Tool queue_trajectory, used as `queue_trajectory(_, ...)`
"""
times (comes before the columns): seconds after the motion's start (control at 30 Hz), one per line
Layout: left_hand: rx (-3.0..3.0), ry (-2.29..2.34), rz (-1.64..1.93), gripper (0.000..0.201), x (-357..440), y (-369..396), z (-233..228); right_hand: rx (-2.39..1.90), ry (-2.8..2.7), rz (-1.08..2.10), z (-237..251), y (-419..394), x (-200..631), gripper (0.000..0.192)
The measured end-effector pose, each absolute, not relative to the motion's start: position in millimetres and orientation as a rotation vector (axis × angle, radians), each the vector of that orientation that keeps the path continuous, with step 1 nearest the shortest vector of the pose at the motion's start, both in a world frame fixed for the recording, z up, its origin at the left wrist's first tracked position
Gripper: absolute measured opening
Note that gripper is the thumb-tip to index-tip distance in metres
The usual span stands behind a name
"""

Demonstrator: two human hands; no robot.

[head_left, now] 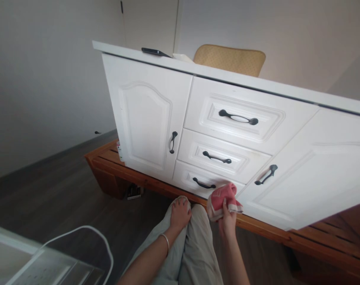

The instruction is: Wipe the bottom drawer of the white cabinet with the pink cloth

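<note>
My right hand (228,221) grips a folded pink and white cloth (223,200) against the lower right part of the bottom drawer (187,171). The cloth hides that corner of the drawer front. My left hand (180,213) lies on my left knee with its fingers spread, holding nothing. Above the cloth, the white cabinet (150,118) has a column of three drawers with dark curved handles, among them the bottom handle (203,183). A cabinet door with its own handle (266,175) is to the right of the drawers.
The cabinet stands on a brown slatted wooden base (105,158). On its top lie a dark flat object (154,52) and a white item (182,57), with a tan chair back (230,59) behind. A white cable (104,237) loops at the lower left.
</note>
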State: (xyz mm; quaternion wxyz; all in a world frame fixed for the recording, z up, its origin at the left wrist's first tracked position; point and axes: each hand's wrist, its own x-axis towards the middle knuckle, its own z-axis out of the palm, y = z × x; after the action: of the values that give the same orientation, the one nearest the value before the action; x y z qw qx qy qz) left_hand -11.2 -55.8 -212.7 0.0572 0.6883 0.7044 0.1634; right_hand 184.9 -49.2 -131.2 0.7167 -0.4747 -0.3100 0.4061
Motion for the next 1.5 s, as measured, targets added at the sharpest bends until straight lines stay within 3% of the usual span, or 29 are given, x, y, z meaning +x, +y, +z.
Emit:
queue_trajectory(0.1, 2.132, 2.133, 0.492, 0.045, -14, -56, -214, -1.005, -0.268, 1.268, -171, -96, 155, 0.053)
queue_trajectory(0.23, 2.134, 2.148, 0.392, 0.049, -18, -53, -219, -0.924, -0.189, 1.509, -209, -132, 129, 0.045)
queue_trajectory(1.5, 2.075, 1.986, 0.478, 0.051, -41, -59, -224, -0.891, -0.329, 1.627, -218, -124, 144, 0.043)
